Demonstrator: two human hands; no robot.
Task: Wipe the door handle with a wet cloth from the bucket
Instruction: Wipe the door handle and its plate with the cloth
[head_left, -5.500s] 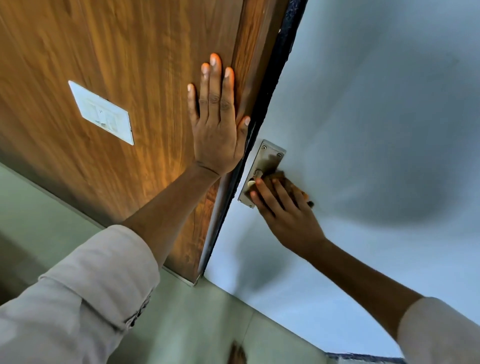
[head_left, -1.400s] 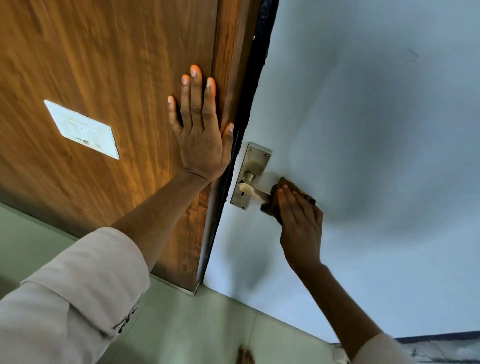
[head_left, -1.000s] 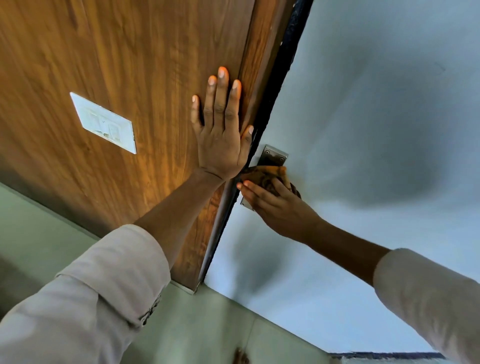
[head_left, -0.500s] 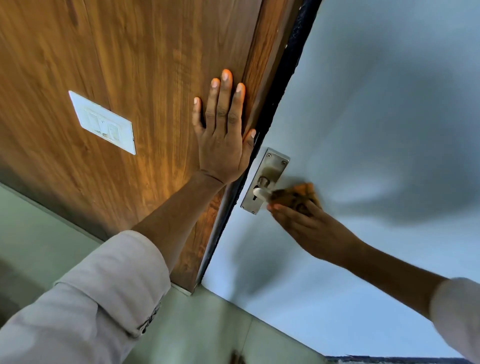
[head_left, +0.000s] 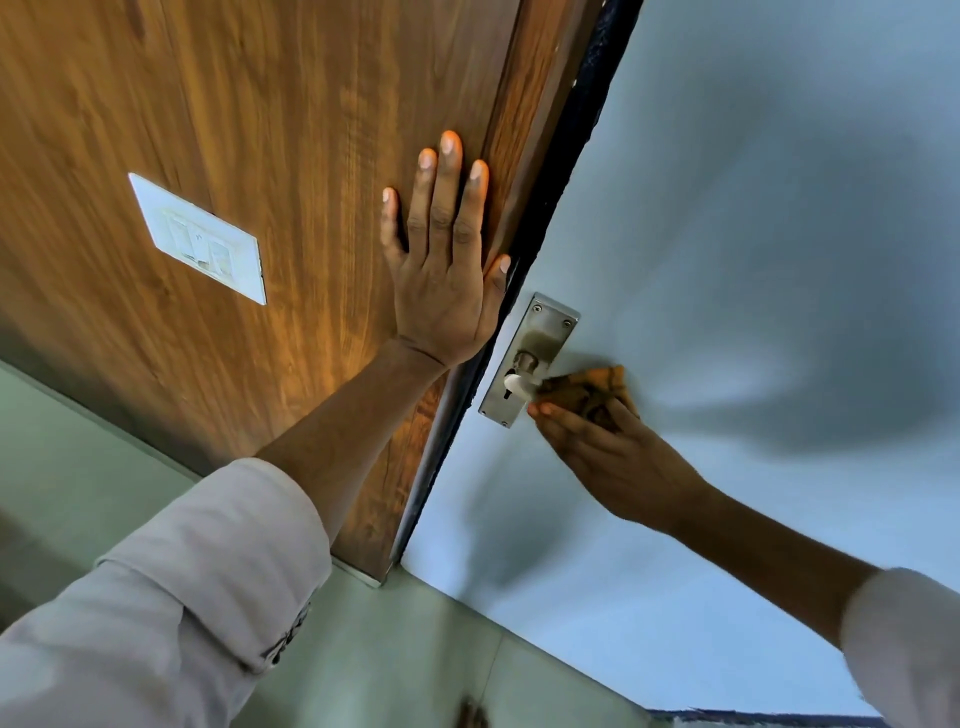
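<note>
A metal door handle (head_left: 517, 383) on a steel backplate (head_left: 540, 332) is fixed to the pale grey door (head_left: 753, 208). My right hand (head_left: 613, 457) presses a crumpled brown cloth (head_left: 587, 389) around the lever, just right of the plate; only the lever's pale stub near the spindle shows. My left hand (head_left: 447, 270) lies flat, fingers spread, on the wooden panel (head_left: 260, 130) beside the door's dark edge, holding nothing. The bucket is out of sight.
A white switch plate (head_left: 200, 239) is set in the wooden panel to the left. Pale green floor tiles (head_left: 415, 660) run along the bottom. A dark rubber strip (head_left: 571, 145) lines the gap between wood and door.
My right hand slid the cloth from over the backplate out along the lever to the right, uncovering the plate. My left hand stayed flat on the wood.
</note>
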